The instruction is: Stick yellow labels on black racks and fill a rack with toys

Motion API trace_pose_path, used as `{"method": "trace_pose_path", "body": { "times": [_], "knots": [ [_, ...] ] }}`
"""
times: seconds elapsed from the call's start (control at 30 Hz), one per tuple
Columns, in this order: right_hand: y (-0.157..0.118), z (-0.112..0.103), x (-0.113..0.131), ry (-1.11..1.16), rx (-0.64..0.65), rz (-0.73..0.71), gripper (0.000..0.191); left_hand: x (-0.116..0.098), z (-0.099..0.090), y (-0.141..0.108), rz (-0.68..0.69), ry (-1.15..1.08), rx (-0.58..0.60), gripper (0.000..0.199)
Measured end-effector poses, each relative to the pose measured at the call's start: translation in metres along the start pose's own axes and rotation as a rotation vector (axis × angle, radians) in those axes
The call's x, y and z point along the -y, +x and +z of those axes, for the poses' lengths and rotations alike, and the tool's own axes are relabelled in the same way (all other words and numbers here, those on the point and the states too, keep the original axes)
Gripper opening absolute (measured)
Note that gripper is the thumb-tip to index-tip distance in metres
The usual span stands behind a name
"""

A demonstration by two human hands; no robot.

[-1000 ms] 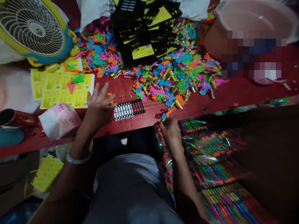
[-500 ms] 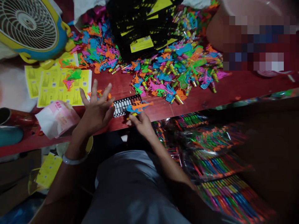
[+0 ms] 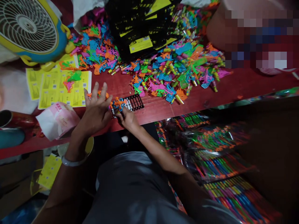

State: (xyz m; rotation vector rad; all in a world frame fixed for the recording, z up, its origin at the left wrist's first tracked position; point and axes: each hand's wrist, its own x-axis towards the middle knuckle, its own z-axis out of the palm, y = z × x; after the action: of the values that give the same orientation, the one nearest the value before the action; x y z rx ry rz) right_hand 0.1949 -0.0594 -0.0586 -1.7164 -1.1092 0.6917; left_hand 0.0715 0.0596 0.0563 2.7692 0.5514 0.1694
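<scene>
On the red table, a black slotted plastic tray [image 3: 136, 102] lies at the near edge. My right hand [image 3: 129, 120] is closed, pinching small orange and blue plastic toy pieces [image 3: 119, 103] over the tray's left half. My left hand [image 3: 97, 107] is spread, palm down, beside the tray's left end. It holds nothing that I can see; its palm side is hidden. Orange pieces [image 3: 102, 94] show behind its fingers. Beyond the tray spreads a heap of bright plastic toy pieces [image 3: 165, 77], some with yellow-wrapped tubes.
Yellow printed sheets [image 3: 51, 88] lie left, near a fan [image 3: 29, 25] and a pink-and-white tissue pack [image 3: 60, 119]. Black trays with yellow cards [image 3: 141, 45] are piled at the back. Packed bundles of colourful toys [image 3: 224, 161] lie below the table at right.
My right hand has moved left along the tray, bringing the orange and blue pieces close to my left hand. The tray's right end is now uncovered. My left hand has barely shifted.
</scene>
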Motion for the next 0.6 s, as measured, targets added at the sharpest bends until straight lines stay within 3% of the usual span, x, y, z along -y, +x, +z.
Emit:
{"method": "trace_pose_path", "body": {
  "times": [0.23,0.47,0.6],
  "knots": [
    [-0.007,-0.002,0.017,-0.314,0.123,0.027,0.039,-0.003,0.003,0.004,-0.015,0.012,-0.023,0.052],
    [-0.004,-0.002,0.033,-0.529,0.225,0.079,0.037,0.0,0.002,0.002,-0.008,-0.046,0.022,0.064],
    [-0.003,-0.001,0.032,-0.509,0.188,0.037,0.032,0.0,-0.002,-0.001,0.004,-0.084,0.059,0.051]
  ]
}}
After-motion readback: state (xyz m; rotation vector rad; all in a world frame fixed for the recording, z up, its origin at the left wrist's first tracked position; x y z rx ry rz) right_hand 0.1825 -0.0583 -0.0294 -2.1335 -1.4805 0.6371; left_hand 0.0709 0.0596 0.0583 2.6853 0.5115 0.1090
